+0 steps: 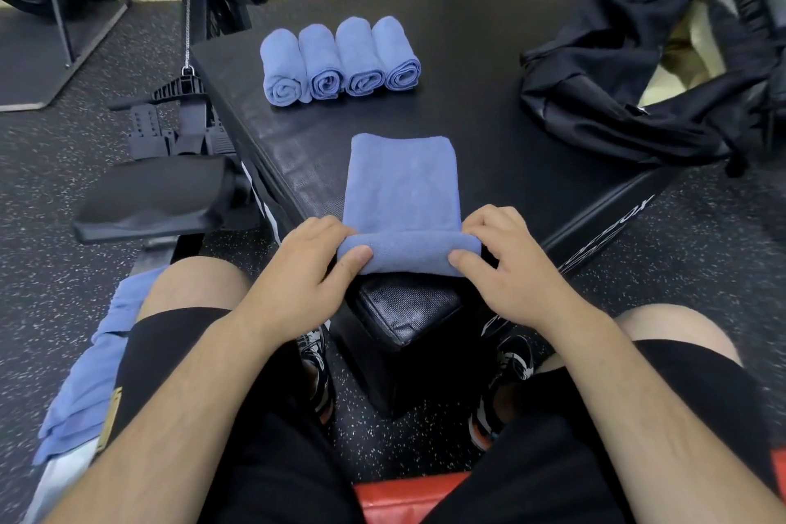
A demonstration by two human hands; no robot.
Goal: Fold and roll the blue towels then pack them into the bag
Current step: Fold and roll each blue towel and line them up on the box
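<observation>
Gripping the near rolled edge of a folded blue towel, the left hand and right hand curl fingers and thumbs round its two ends on the black padded box. Four rolled blue towels lie side by side at the far left; the black bag slumps far right, well apart.

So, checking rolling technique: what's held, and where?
The left hand and right hand pinch the folded towel at the ends of its rolled near edge.
</observation>
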